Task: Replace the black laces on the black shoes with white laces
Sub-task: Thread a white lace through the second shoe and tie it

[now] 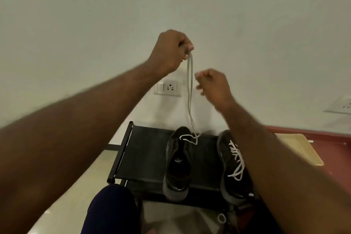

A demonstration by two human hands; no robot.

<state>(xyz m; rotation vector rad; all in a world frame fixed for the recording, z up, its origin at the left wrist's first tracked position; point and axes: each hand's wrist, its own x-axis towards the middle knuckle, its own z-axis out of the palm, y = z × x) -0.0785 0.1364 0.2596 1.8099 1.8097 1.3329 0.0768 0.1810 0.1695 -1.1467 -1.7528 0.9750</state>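
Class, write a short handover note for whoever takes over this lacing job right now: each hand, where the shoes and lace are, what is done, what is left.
Left hand: raised, pinching both strands of the white lace, which hangs down to the centre shoe.
Right hand: beside the lace, fingers curled, blurred; grip unclear.
Both shoes stand on the black rack.
Done: the laced shoe under the right arm has its white lace; the centre shoe has lace through its toe-end eyelets only.
Left: lace the centre shoe upward and tie. Black laces not in view.
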